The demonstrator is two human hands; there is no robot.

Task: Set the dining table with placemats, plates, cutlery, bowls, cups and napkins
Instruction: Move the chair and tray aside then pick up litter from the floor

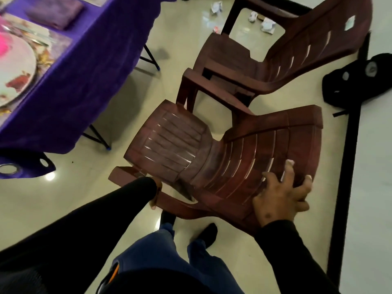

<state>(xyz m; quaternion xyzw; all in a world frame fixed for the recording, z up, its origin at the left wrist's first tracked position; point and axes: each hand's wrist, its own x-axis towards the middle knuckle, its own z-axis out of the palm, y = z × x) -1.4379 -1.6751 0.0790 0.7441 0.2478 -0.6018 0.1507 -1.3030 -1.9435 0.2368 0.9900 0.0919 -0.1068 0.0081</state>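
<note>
A brown plastic chair (169, 141) stands in front of me beside the table. My right hand (282, 194) grips the top edge of its backrest, fingers spread over the slats. My left hand (156, 198) is mostly hidden behind my black sleeve and holds the chair's near armrest. At the upper left, the table under a purple cloth (84, 66) carries a floral placemat (55, 45), a white flowered plate (17, 68), cutlery (36, 35) and a folded purple napkin (55, 13).
A second brown chair (275, 60) stands just behind the first, touching its armrest. A black bag (360, 79) lies on the floor at right beside a black floor strip (347, 166). Crumpled paper scraps (265, 22) litter the far floor. Black table legs (97, 139) show below the cloth.
</note>
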